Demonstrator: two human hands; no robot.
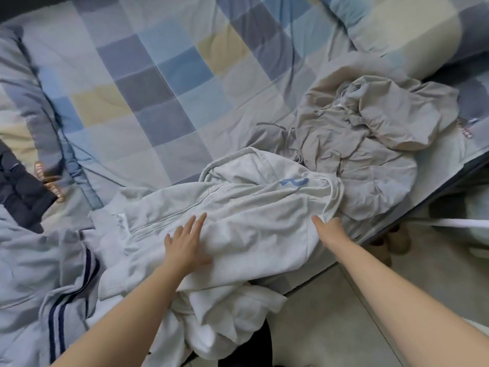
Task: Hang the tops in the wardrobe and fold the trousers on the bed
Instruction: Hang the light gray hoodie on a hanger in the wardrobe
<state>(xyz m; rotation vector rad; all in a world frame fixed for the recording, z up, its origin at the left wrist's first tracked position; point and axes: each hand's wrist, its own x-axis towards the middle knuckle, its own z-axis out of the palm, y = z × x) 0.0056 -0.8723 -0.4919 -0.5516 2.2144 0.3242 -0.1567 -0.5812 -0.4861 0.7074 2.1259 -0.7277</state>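
A pale grey zip-up top with a blue letter lies spread across the near edge of the bed, part of it hanging over the side. My left hand rests flat on it with fingers straight. My right hand is at the top's right edge, thumb out, its fingers curled into the fabric. Behind lies a crumpled beige-grey garment. At the lower left lies a light blue garment with dark stripes.
A checked blue, grey and yellow quilt covers the bed. A pillow lies at the far right. A dark padded garment is at the left edge. The floor and a pair of brown shoes are at the right.
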